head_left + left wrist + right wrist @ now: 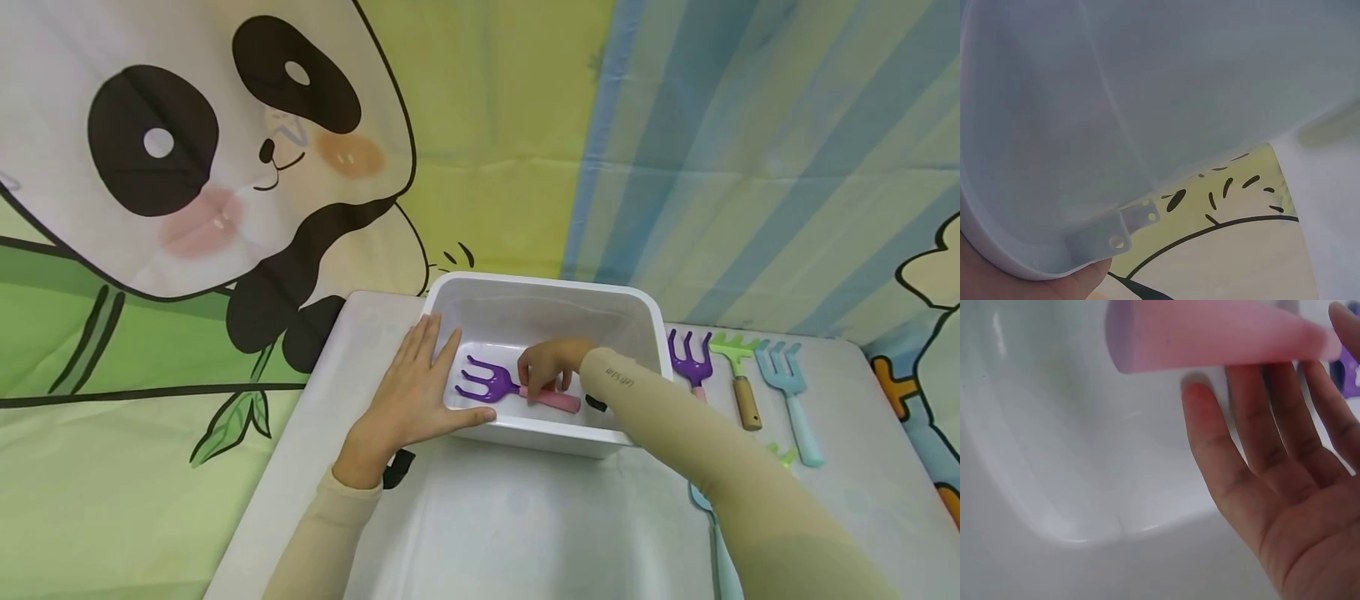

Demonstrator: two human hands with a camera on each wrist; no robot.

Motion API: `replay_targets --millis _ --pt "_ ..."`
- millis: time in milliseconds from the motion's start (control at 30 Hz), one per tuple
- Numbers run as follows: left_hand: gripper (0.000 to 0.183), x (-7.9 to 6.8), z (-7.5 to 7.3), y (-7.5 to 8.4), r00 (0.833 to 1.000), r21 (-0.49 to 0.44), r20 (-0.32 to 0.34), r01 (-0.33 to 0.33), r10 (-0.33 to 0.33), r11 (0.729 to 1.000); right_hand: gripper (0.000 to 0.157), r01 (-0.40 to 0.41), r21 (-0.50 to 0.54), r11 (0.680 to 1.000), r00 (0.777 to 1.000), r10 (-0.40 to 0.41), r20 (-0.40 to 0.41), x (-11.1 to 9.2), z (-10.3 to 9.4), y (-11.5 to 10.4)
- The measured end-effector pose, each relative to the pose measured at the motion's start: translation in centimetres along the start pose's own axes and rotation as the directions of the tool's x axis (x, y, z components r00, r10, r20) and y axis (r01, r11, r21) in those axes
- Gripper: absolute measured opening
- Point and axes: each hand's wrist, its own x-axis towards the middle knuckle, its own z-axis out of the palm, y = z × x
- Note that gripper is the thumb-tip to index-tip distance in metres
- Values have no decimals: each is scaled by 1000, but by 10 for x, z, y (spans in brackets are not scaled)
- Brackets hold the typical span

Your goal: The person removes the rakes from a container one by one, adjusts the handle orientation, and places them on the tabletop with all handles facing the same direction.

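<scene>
In the head view a purple hand fork with a pink handle [558,401] lies in a white plastic bin [547,432], its tines pointing left. My right hand [551,365] reaches down into the bin and pinches the handle near its neck. Seen from the right wrist, the pink handle [1210,334] covers several fingertips, while the thumb [1346,328] shows on the other side. My left hand [412,392] rests on the bin's left front corner, fingers spread along the left rim and thumb on the front rim.
Right of the bin lie another purple fork [692,358], a green rake with a wooden handle [746,402] and a light blue fork [783,379]. My right sleeve partly covers a light blue tool [723,558] and a green one [783,456]. A panda-print cloth [480,125] hangs behind the white table [480,525].
</scene>
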Motion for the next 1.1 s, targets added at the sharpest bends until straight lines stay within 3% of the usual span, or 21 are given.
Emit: replay_targets --millis 267,633,867,1100 --pt "128 -1 -1 1 1000 -4 2 4 -4 1000 18 18 -102 995 999 -22 -41 2 7 -2" --pt "128 -1 0 2 1000 4 -2 3 -3 1000 16 -10 -107 994 1000 13 25 3 2 -1" --pt "127 -1 0 1 1000 4 -3 -1 1 1000 23 -13 25 1000 995 10 102 1 -3 0" --pt "127 -1 0 2 1000 -2 -4 -1 1 1000 49 -65 104 992 986 48 163 -7 -7 -1"
